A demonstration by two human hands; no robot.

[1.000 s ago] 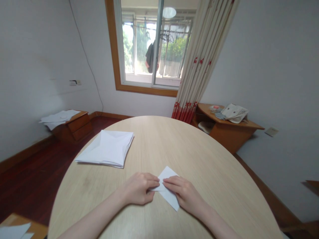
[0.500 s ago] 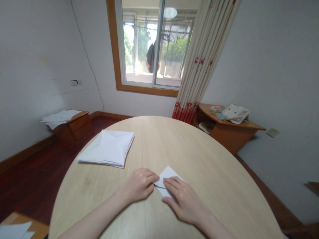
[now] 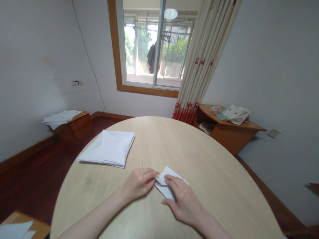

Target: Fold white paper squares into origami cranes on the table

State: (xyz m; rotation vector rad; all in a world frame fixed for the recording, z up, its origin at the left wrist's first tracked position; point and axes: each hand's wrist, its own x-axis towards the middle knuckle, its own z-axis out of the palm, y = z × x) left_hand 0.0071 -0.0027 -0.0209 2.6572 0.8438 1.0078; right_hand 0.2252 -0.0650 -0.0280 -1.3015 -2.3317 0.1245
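Paper (image 3: 171,175) sits under left hand (image 3: 139,182) and right hand (image 3: 184,200), grips open, pressing flat; I fear slipping skews the crease.

We only get one head-worn view, looking forward and down across the round table (image 3: 199,156), hands close at lower centre, window (image 3: 154,46) far off at top centre.

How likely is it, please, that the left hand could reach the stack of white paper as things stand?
Probably yes: the left hand rests at the folded paper, and only bare table lies between it and the paper stack.
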